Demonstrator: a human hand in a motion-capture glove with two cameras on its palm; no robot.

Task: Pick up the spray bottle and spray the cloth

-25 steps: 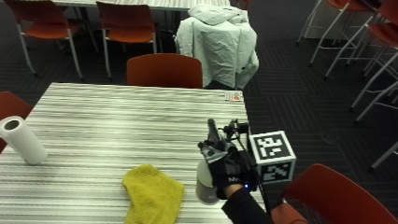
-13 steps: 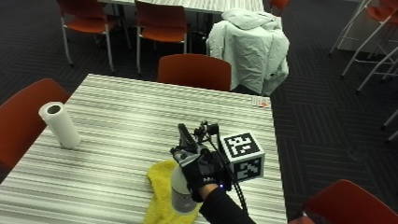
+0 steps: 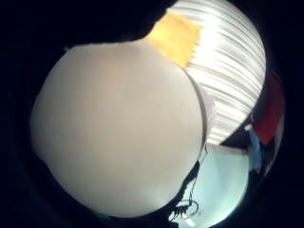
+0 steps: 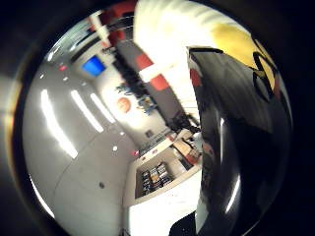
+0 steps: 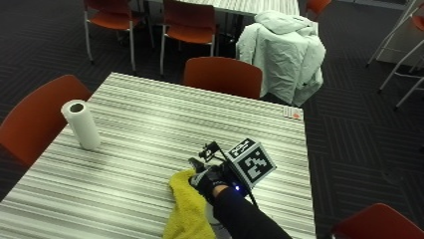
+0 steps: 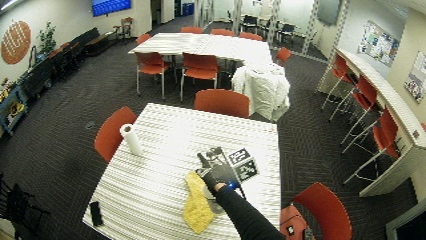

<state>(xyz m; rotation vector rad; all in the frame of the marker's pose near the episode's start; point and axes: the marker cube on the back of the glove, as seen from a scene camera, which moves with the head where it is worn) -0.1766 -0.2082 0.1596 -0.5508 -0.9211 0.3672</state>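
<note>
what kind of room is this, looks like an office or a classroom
Likely a shared meeting or break room in an office or school: several striped tables with red chairs, a counter with red stools along one wall, and a wall screen.

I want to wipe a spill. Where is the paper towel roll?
In the outside view, the paper towel roll stands upright near the table's left edge, beside a red chair.

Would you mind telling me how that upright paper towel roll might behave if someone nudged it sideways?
The paper towel roll stands on end, tall and narrow, so it would probably tip rather than slide. Once down, its round shape suggests it would roll across the striped table. It looks hollow-cored, so likely light for its size.
</note>
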